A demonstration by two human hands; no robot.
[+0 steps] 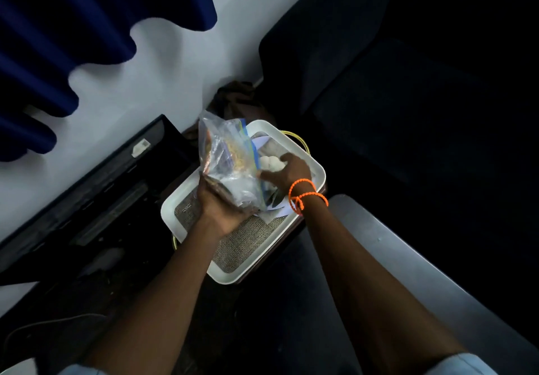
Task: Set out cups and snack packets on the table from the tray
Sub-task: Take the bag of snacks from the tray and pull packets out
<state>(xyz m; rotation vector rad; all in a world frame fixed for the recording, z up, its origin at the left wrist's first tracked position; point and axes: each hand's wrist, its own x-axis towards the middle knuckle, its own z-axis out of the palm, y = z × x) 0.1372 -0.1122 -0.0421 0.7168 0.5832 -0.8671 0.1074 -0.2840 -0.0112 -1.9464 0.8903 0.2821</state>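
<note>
A white tray [186, 230] with a woven grey mat lies in the middle of the view. My left hand [217, 202] grips the bottom of several clear snack packets [226, 153] with blue zip edges and holds them upright over the tray's left side. My right hand [287, 172], with orange bands at the wrist, reaches into the tray's far right part, its fingers closed around something pale and rounded [269, 163]. Whether that is a cup I cannot tell. More flat packets [275, 204] lie under my right wrist.
A black flat device [96, 188] lies against the white wall left of the tray. A blue curtain [73, 25] hangs at the upper left. A dark sofa [393, 97] fills the right. A grey surface [408, 272] runs along the lower right. A yellow cord [300, 140] loops behind the tray.
</note>
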